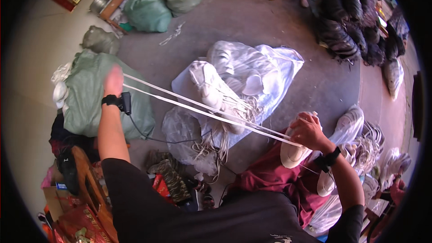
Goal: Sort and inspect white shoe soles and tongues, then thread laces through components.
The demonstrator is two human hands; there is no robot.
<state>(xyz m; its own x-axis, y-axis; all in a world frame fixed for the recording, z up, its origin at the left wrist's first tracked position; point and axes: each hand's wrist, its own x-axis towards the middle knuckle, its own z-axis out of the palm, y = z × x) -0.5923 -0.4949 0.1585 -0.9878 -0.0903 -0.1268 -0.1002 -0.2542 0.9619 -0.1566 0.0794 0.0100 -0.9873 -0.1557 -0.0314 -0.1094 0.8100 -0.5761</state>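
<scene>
My left hand [113,81], somewhat blurred, is raised at the left, closed on a looped white shoelace [198,107]. Two taut strands of it run across to a white shoe [293,154] on my lap. Closed over the upper part of that shoe is my right hand [308,130], beside the point where the strands meet it. Exactly how its fingers grip is partly hidden. More white shoes [208,85] and a tangle of laces [243,108] lie between my hands on a white plastic sack [283,65].
A full green sack [87,94] stands under my left hand. Green bags [148,9] sit at the far left, and bundled dark shoes [339,31] at the far right. White shoes and laces [366,141] are heaped by my right arm. A black cable [157,141] trails from my left wrist.
</scene>
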